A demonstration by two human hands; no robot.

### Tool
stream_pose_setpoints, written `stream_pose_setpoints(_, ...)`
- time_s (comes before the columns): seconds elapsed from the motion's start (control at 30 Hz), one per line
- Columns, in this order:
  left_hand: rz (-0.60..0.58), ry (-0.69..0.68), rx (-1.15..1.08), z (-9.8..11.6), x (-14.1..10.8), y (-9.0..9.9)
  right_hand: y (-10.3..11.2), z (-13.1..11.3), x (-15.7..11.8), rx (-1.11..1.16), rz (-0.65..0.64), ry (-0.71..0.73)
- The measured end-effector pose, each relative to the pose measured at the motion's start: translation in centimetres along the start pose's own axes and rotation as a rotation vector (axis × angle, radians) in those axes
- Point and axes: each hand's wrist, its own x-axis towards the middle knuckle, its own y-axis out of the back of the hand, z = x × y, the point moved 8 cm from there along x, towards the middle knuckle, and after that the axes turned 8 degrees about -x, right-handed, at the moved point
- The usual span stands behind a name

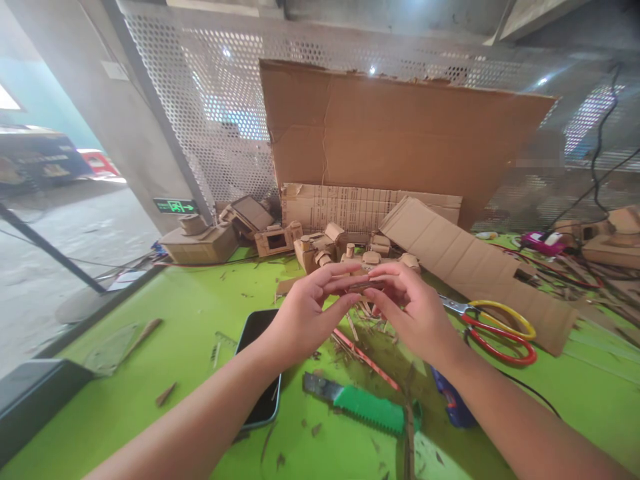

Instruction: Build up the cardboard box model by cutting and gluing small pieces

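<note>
Green exit sign [175,206] w/ arrow displayed, print on cardbd strip [333,208] too sm. to be read, thin brown cardbd pc. [367,285] pinched btwn fingertips of L hand [311,303] & R hand [416,305]

Both forearms [210,400] and the fingers [340,309] are bare.

Left hand [310,303] and right hand [419,312] hold a thin brown piece [367,285] between them above a green surface [190,320], green-handled cutter [370,406] on their near side, dark phone [256,327] to their left, red-and-yellow scissors [473,320] to their right, cardboard models [320,248] just beyond, large cardboard sheet [400,133] farther behind.
</note>
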Motion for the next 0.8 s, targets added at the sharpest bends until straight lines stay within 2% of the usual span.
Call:
stream_pose_setpoints(0.2, 0.054, -0.034, 0.006, 0.1, -0.1, 0.2, -0.3, 0.5, -0.1, 0.157, 0.008, -0.042)
stream_pose_setpoints(0.37, 0.062, -0.071, 0.027, 0.3, -0.2, 0.3, -0.2, 0.5, -0.1, 0.166, 0.010, -0.033)
stream_pose_setpoints(0.6, 0.035, -0.150, 0.148, 0.8, -0.4, 0.2, 0.3, -0.3, -0.1, 0.039, 0.046, 0.056)
stream_pose_setpoints(0.8, 0.041, -0.207, 0.202, 1.3, -0.6, 0.2, 0.8, -1.4, -0.4, -0.087, 0.088, 0.195)
